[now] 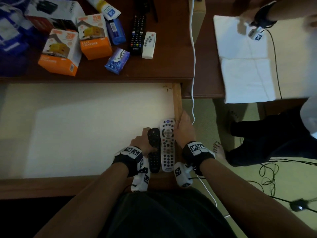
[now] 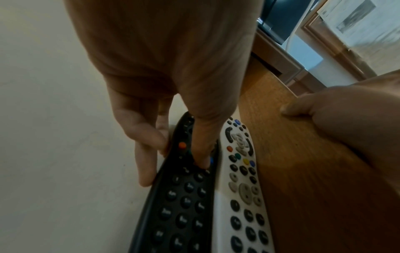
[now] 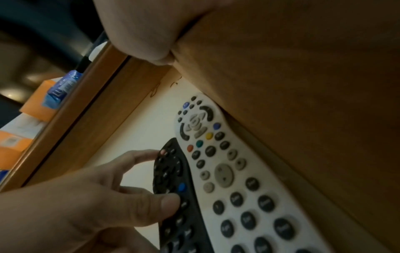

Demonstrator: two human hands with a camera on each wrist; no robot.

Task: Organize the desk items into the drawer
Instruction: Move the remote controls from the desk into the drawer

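At the drawer's (image 1: 176,100) front right corner, two remotes lie side by side, long axes parallel to its right wall. The left hand (image 1: 143,140) pinches the black remote (image 1: 153,152); the right hand (image 1: 183,129), apparently relaxed, rests beside the white remote (image 1: 167,145). Two further remotes remain on the desk (image 1: 163,66).

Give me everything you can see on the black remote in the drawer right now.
The black remote is a long, slim, dark plastic handset with rounded ends and rows of dark buttons, plus an orange and a blue one. It lies flat, face up, on the pale drawer floor near the right front corner, running front to back. Its right edge sits against the longer white remote. The left hand grips it, fingers along its left edge and thumb on the buttons.
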